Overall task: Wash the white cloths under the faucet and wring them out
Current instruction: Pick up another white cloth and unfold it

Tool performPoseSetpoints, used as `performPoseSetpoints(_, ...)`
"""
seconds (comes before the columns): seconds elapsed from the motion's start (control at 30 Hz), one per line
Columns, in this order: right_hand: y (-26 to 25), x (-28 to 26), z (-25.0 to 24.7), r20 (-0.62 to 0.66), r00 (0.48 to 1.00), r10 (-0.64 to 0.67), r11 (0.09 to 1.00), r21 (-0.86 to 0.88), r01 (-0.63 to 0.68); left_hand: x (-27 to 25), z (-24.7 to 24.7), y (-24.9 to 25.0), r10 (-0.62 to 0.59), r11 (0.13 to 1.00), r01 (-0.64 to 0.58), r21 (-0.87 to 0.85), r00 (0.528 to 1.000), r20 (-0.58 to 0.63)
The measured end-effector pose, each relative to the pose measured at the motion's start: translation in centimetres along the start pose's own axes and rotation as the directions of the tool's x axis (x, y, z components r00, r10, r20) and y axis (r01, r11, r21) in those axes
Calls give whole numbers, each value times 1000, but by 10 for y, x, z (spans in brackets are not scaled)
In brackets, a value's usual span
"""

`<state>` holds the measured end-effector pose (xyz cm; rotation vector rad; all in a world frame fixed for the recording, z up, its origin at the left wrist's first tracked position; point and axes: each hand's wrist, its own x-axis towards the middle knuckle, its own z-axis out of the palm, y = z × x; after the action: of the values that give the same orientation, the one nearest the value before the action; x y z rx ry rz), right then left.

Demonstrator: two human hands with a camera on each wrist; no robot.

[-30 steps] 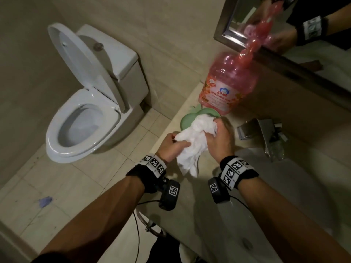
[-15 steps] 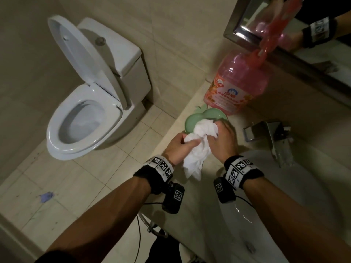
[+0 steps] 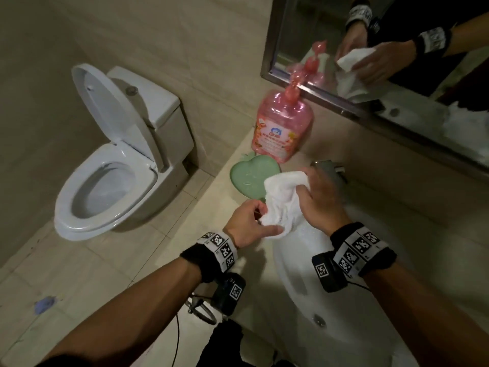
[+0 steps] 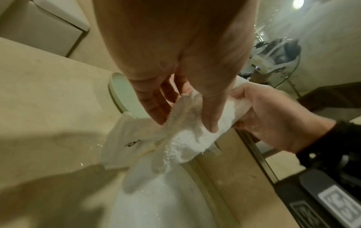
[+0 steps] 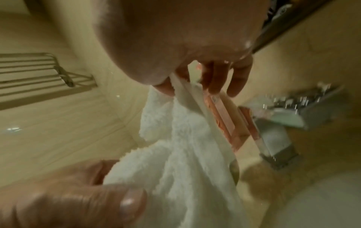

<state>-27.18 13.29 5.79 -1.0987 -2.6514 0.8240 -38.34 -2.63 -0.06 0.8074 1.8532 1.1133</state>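
white cloth (image 3: pixel 284 201) bunched between both hands, held over the desk's (image 3: pixel 232 189) left rim of the sink (image 3: pixel 312 263), near the desk's back edge. right hand (image 3: pixel 318 198) gripping the upper bunch, fingers curled round it. left hand (image 3: pixel 247 225) pinching the lower end, thumb against fingers. loose tail of cloth hanging toward the basin. faucet (image 3: pixel 329 168) just behind the right hand, mostly hidden. green heart-shaped dish (image 3: pixel 251 176) on the desk just beyond the cloth, touching or overlapped, cannot tell. pink bottle (image 3: pixel 283 131) upright behind the dish at the back edge, under the mirror (image 3: pixel 397 62). toilet (image 3: pixel 119 160) on the floor past the desk's left edge, lid up.
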Motion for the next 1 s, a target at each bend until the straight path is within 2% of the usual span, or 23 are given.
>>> performPoseSetpoints(0.1, 3, -25, -39, -18, 987, -159, 973, -170, 154, -26, 29, 20, 35, 997, -30, 75, 997, -69)
performPoseSetpoints(0.17, 7, -39, -66, 79, 984, -162, 961, -212, 176, -43, 51, 33, 59, 990, -46, 135, 993, -99)
performPoseSetpoints(0.27, 13, -55, -100, 194, 969, -152, 968, -167, 185, -70, 85, 54, 79, 980, -55, 191, 989, -124)
performPoseSetpoints(0.33, 16, -68, -120, 252, 962, -108, 967, -197, 160, -88, 108, 69, 95, 980, -75, 186, 991, -96)
performPoseSetpoints(0.4, 19, -82, -137, 285, 951, -122, 952, -237, 193, -102, 127, 84, 88, 979, -81, 187, 996, -29)
performPoseSetpoints(0.5, 21, -103, -158, 308, 937, -164, 957, -180, 226, -120, 139, 106, -25, 982, 9, 189, 996, 86)
performPoseSetpoints(0.53, 23, -110, -165, 326, 927, -186, 962, -133, 240, -125, 139, 113, -46, 974, 31, 223, 997, 66)
performPoseSetpoints(0.57, 24, -116, -171, 330, 921, -206, 963, -96, 250, -128, 139, 119, -41, 957, 42, 286, 999, -7)
performPoseSetpoints(0.63, 28, -126, -184, 284, 929, -237, 961, -73, 267, -133, 135, 135, 24, 927, 47, 371, 982, -185)
performPoseSetpoints(0.67, 29, -129, -190, 258, 935, -242, 959, -84, 271, -134, 133, 143, 64, 931, 23, 364, 972, -225)
performPoseSetpoints(0.73, 30, -135, -202, 247, 939, -240, 951, -136, 279, -134, 130, 160, 124, 935, -53, 350, 975, -185)
performPoseSetpoints(0.83, 23, -141, -221, 233, 929, -286, 921, -199, 334, -131, 128, 186, 203, 872, -161, 462, 978, -43)
performPoseSetpoints(0.9, 17, -145, -235, 182, 928, -324, 922, -158, 353, -129, 130, 201, 221, 866, -193, 462, 975, -6)
performPoseSetpoints(1.0, 12, -151, -254, 72, 949, -307, 950, -32, 309, -126, 130, 214, 252, 871, -234, 431, 968, 16)
